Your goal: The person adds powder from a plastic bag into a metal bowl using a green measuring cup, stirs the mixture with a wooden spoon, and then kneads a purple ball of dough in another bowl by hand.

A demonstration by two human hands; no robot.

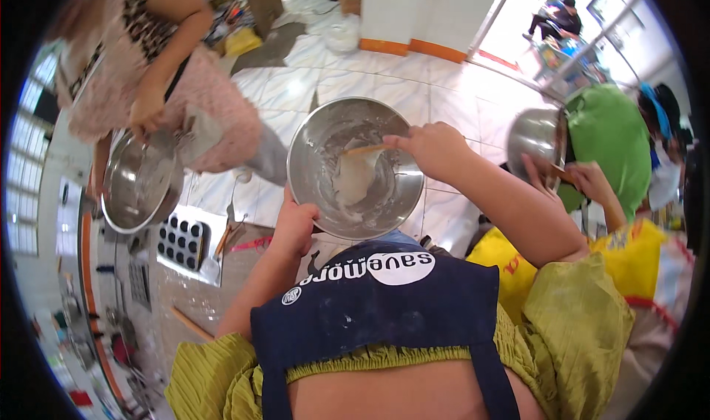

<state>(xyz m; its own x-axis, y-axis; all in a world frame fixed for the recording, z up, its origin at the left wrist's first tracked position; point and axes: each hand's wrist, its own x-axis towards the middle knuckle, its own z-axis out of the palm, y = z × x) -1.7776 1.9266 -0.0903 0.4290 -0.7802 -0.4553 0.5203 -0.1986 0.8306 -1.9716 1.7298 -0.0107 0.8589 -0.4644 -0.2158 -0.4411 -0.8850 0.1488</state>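
A large steel mixing bowl (299,150) is held in front of my dark apron, its open top facing up. My left hand (296,224) grips its near left rim, with the thumb over the edge. Inside lies a pale, thick batter (355,179), smeared up the walls. My right hand (436,150) reaches over the right rim, fingers closed around a wooden-handled utensil (364,150). Its handle points left over the batter; I cannot make out the shape of its head.
At left, a person in a pink apron holds another steel bowl (137,190). A dark muffin tin (181,242) and a wooden-handled brush (222,242) lie on the table (166,290). Close on my right, another person's hands hold a steel bowl (532,139) and wooden-handled tool.
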